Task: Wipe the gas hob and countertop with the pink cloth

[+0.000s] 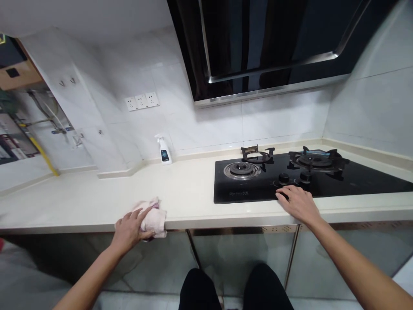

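At lower left of the frame the left hand [130, 230] lies on a pink cloth [154, 217], its grip closed on the bunched fabric with the thumb at the near side. The cloth sits on the pale counter [97, 202] at the very front edge, partly hanging over it. This looks like a wiping pass along the counter's front strip. A further stroke would call for keeping the palm flat on the cloth and staying clear of the drop at the edge. Further back, left of centre, a white spray bottle [164, 150] stands against the wall tiles; its dark blue label is too small to read. Above it is a row of three sockets [142, 101]. Right of centre a black glass hob [355, 183] is set into the counter, with one grate [256, 153] lying off its burner and two knobs [284, 178] near the front. Faint pale print at the hob's front left corner cannot be read. The right hand [298, 203] rests flat on the hob's front edge just below the knobs, grip apart and holding nothing. A dark hood [258, 43] fills the top right.
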{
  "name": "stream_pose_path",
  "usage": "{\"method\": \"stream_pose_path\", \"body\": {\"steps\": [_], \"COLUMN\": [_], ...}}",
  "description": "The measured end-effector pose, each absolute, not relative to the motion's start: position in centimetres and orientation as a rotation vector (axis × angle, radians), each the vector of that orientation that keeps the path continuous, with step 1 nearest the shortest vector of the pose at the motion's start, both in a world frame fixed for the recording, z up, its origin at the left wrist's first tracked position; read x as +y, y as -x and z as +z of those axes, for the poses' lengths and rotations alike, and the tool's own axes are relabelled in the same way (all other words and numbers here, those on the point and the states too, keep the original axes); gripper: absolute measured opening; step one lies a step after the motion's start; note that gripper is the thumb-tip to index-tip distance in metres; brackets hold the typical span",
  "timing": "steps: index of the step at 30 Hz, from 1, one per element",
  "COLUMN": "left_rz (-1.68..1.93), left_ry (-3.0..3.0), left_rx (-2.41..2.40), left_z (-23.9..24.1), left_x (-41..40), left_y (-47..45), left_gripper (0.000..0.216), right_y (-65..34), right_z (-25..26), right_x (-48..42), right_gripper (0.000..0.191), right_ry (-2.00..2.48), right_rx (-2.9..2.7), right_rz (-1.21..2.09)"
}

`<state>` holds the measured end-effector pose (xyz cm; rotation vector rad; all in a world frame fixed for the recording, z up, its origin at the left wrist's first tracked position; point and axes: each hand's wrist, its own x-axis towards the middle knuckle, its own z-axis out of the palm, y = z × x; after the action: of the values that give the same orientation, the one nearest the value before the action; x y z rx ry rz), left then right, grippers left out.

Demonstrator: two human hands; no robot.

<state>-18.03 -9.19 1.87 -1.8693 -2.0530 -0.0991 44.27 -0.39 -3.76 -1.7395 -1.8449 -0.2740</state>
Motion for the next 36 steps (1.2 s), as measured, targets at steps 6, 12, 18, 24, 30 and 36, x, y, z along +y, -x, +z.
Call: {"method": "stream_pose_path", "body": {"steps": [6,12,18,24,30,36], "left_rz": [-0.168,-0.329,-0.302,-0.492,-0.615,-0.664], "left_ry": [2.077,2.381,2.616,2.563,2.571,2.468], "left_rx": [-1.81,-1.543,-1.128,-1.025,-1.005,-1.158], "left_z": [0.0,-2.4,-2.0,-2.5,-3.4,-2.7], "left_x": [-8.9,-7.5,-6.6,-6.2,-5.7,-5.9], "left_y": [6.4,-8.9,-21.8,-25.2,-18.1,-4.3], "left_gripper": [0.086,0.091,0.082,0.072,0.081,0.079], "right_y": [-44.1,-44.2,-45.0,-46.9,-47.4,-47.2], "right_z": [-3.3,-3.1,-3.7,-4.9,-5.6,-5.5], "right_x": [-0.7,-0.7,-0.3,0.6,1.0,0.9], "right_gripper": [0.04,0.045,0.055,0.068,0.066,0.067], "right_ry": [1.768,1.768,1.789,1.703,1.719,1.732], "right_rx": [-1.832,-1.851,-1.885,-1.884,-1.936,-1.937], "right_rz": [-0.262,-0.235,-0.204,-0.09,-0.121,-0.125]}}
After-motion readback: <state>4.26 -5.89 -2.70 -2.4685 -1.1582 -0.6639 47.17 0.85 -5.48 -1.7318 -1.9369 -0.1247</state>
